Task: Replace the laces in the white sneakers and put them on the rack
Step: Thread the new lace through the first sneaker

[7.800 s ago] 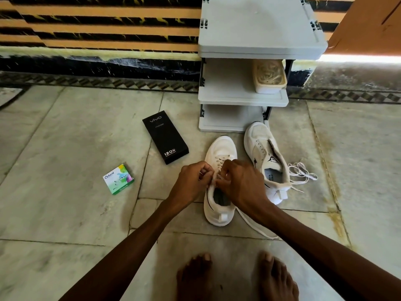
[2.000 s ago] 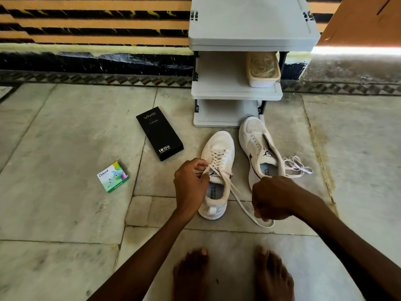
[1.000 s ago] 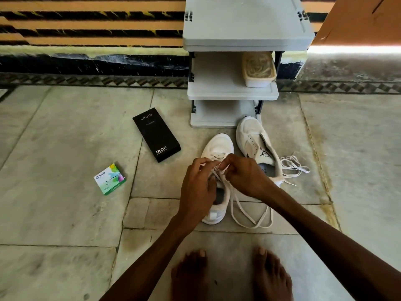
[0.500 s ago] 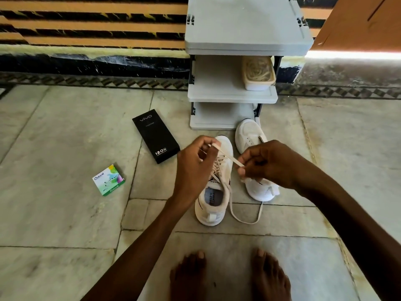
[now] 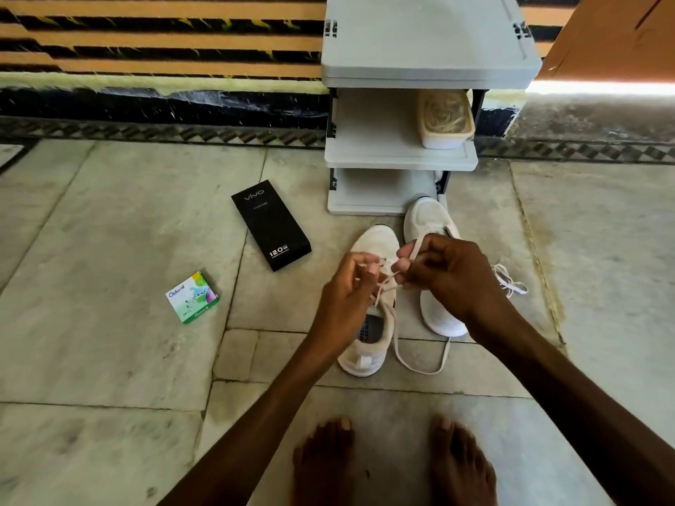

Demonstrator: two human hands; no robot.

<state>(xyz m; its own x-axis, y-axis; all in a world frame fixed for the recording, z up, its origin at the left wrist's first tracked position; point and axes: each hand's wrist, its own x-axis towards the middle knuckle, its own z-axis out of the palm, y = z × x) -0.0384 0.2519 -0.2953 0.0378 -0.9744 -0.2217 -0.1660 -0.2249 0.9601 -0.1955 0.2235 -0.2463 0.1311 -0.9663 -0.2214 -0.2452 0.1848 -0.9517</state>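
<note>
Head cam: L hand (image 5: 347, 297) & R hand (image 5: 451, 283) fingers each pinched the lace (image 5: 427, 372) over the near sneaker (image 5: 367, 354). Hands had closed in vs 0.5 s ago, prob. tying off. 2nd sneaker (image 5: 427, 217) lay beyond R fingers; rack (image 5: 401, 160) further back, no shoes yet.

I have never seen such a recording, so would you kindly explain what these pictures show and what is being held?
There is no machine: every picture comes from one camera on a person's head, looking down at their own hands. The left hand and right hand each pinch a beige lace above the near sneaker, which stands on the stone floor; its slack loops beside it. The second sneaker lies alongside, a loose white lace at its side. Further back stands a grey rack with a tub on its middle shelf. A black box and a small green box lie to the left. The bare feet below are the person's.
</note>
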